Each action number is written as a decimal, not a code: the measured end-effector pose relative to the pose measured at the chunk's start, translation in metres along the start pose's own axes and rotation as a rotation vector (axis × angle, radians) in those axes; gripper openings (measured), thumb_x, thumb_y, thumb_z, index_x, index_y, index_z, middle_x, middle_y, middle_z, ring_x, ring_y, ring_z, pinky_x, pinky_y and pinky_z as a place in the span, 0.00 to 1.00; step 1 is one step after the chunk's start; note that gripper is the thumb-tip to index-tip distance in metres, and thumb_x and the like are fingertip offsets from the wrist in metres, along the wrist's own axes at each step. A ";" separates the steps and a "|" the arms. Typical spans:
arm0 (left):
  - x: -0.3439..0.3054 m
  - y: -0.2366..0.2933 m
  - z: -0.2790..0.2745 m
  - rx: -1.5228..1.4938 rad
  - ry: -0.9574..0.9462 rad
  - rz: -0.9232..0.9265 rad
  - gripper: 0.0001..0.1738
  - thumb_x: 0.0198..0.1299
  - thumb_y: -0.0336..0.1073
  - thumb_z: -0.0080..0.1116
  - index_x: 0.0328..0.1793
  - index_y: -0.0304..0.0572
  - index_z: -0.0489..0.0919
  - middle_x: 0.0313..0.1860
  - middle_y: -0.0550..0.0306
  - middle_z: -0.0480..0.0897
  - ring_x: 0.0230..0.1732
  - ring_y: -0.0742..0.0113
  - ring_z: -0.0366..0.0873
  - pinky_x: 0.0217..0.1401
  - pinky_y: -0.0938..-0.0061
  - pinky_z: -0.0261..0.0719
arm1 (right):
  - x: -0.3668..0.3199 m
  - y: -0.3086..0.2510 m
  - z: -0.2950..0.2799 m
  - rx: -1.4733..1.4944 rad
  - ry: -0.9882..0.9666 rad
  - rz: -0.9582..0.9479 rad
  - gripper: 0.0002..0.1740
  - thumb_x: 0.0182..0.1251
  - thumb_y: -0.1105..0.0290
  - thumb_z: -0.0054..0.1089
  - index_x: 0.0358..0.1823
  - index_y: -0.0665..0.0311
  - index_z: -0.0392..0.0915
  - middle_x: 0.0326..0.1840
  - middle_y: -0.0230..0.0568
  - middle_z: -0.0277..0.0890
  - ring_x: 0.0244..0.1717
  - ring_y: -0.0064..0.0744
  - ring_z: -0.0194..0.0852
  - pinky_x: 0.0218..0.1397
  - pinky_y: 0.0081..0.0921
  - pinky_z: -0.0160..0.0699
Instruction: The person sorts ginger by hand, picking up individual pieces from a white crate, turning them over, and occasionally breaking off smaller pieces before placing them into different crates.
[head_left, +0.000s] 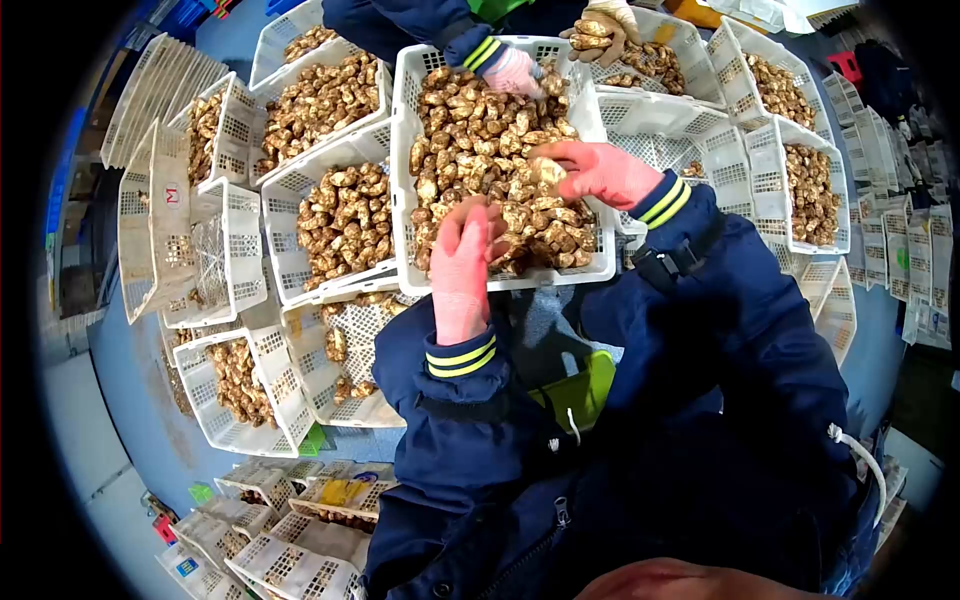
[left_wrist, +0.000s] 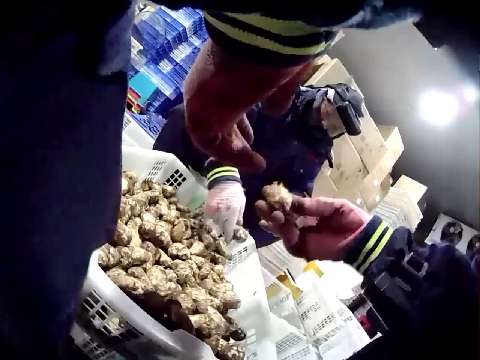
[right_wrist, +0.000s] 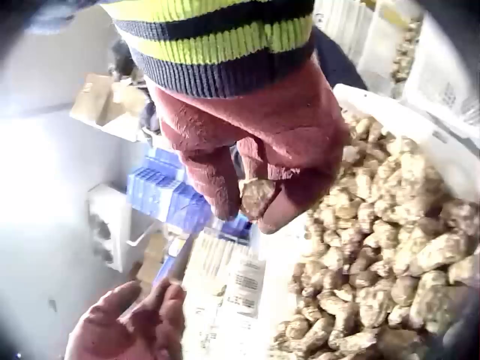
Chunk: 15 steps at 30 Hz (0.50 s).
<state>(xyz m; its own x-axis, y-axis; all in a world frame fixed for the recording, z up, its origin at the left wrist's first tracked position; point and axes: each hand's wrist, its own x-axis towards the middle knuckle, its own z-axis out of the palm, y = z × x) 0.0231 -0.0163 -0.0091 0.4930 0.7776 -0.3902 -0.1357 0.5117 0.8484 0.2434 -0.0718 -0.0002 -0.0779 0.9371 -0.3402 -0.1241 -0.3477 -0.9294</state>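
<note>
My right hand [head_left: 605,175], in a pink glove, pinches a knobby brown-and-cream tuber [head_left: 547,171] between thumb and fingers. It holds the piece above the right side of a white plastic crate [head_left: 402,185] heaped with similar tubers [head_left: 480,150]. In the right wrist view one blunt end of the held tuber [right_wrist: 257,196] shows between the fingertips. My left hand [head_left: 462,262], also gloved in pink, hovers over the crate's near left part. Its fingers hang loosely bent in the left wrist view, with nothing visible in them.
Across the crate another person's gloved hand [head_left: 513,73] reaches into the same heap; a glove [head_left: 615,28] holds tubers at the back right. White crates of tubers stand left [head_left: 270,215] and right [head_left: 840,190]. A nearly bare crate [head_left: 670,118] sits right of the heap.
</note>
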 end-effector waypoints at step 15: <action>-0.007 -0.009 0.015 -0.030 -0.271 -0.258 0.24 0.61 0.49 0.49 0.57 0.41 0.69 0.30 0.58 0.77 0.25 0.73 0.75 0.25 0.82 0.74 | -0.029 -0.043 0.037 -0.591 -0.191 -0.136 0.34 0.52 0.75 0.55 0.63 0.63 0.58 0.54 0.43 0.70 0.54 0.32 0.68 0.58 0.25 0.65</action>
<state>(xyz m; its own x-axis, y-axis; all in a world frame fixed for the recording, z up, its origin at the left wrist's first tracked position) 0.0339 -0.0314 -0.0086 0.7234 0.4986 -0.4775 -0.0002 0.6918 0.7221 0.2140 -0.0855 0.0546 -0.2818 0.9309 -0.2324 0.4176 -0.0991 -0.9032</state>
